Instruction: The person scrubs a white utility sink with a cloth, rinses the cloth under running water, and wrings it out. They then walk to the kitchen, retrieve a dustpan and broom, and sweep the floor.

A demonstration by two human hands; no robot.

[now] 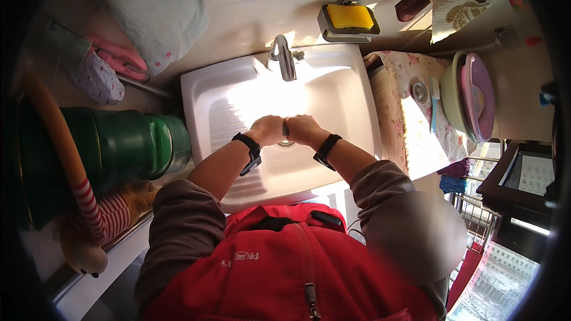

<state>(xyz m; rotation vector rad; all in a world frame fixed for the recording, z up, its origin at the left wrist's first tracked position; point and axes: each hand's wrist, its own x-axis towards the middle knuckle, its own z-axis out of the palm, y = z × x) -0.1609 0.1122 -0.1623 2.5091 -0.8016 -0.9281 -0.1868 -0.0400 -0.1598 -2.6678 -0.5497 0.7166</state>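
Both my hands meet as fists over the white washbasin [330, 160], below the chrome faucet [285, 60]. My left hand [267, 130] and my right hand [304, 129] close around a small dark grey item [285, 129]. Only a sliver of it shows between the fists, so its kind is unclear. Just under the hands, the metal drain [286, 144] is partly covered. Each wrist wears a black band. Strong sunlight washes out the basin around the faucet.
Yellow soap [350, 16] sits in a wall-mounted soap dish [350, 35]. At right, stacked plastic basins [479, 98] lean on a floral-covered surface [392, 80] holding a round metal drain strainer [419, 92]. A green cylindrical object [120, 142] and a long-limbed plush toy [113, 216] flank the left. Towels [165, 13] hang above.
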